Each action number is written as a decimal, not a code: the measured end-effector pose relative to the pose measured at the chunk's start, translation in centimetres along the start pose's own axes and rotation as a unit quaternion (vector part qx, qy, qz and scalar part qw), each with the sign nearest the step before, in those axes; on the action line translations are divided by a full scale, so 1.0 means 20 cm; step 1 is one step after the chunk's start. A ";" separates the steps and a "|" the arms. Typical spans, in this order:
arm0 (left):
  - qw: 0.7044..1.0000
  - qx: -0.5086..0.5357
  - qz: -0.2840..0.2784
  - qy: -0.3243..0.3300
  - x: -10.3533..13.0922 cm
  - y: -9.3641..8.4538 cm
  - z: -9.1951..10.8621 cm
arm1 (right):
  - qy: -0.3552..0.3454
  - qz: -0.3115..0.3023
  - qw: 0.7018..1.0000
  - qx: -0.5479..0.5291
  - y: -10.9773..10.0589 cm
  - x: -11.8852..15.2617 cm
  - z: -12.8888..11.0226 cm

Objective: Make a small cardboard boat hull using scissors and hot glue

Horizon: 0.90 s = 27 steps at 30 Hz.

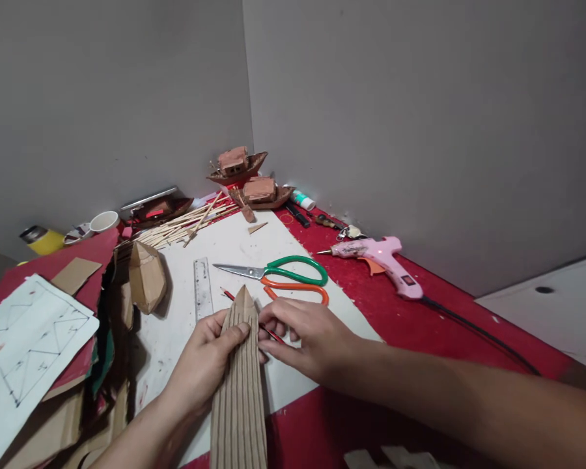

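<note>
A long strip of ribbed cardboard [239, 391] with a pointed tip stands up in front of me, its tip away from me. My left hand [219, 345] grips its left edge, thumb lying across the ribs. At the strip's right edge, my right hand [297, 332] is closed with curled fingers. A red and dark pencil [272, 333] shows between those fingers, and part of a red pencil is visible left of the tip; whether they are one pencil is hidden. Just beyond lie scissors [261, 272] with green and orange handles. A clear ruler [202, 286] lies to their left.
A pink glue gun [383, 260] with a black cord lies on the red cloth at right. Behind are model boats [260, 192] and thin sticks [190, 221]. Stacked cardboard and a drawn sheet [34, 339] cover the left, beside a folded cardboard hull [147, 277]. Grey walls rise behind.
</note>
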<state>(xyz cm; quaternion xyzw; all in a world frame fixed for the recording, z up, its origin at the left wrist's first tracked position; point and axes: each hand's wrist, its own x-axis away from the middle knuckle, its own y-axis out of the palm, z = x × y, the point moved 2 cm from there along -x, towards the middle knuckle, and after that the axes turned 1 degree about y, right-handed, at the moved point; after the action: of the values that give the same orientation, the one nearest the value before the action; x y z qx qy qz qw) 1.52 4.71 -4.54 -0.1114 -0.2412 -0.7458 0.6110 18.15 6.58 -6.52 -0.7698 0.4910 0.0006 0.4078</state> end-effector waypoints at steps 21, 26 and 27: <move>0.994 -0.066 -0.081 -0.040 0.00 -0.05 -0.06 | -0.112 -0.100 0.973 0.178 0.04 0.06 -0.06; 0.995 -0.042 -0.079 -0.040 -0.01 -0.05 -0.07 | -0.072 -0.078 0.985 0.137 0.02 0.05 -0.04; 0.995 -0.050 -0.074 -0.032 -0.02 -0.05 -0.07 | -0.072 -0.086 0.985 0.134 0.02 0.05 -0.05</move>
<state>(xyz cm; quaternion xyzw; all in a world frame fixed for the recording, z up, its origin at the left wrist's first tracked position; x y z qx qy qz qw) 0.78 4.42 -6.17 -0.1478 -0.2309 -0.7960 0.5397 17.94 5.21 -6.57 -0.7456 0.3876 -0.0451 0.5402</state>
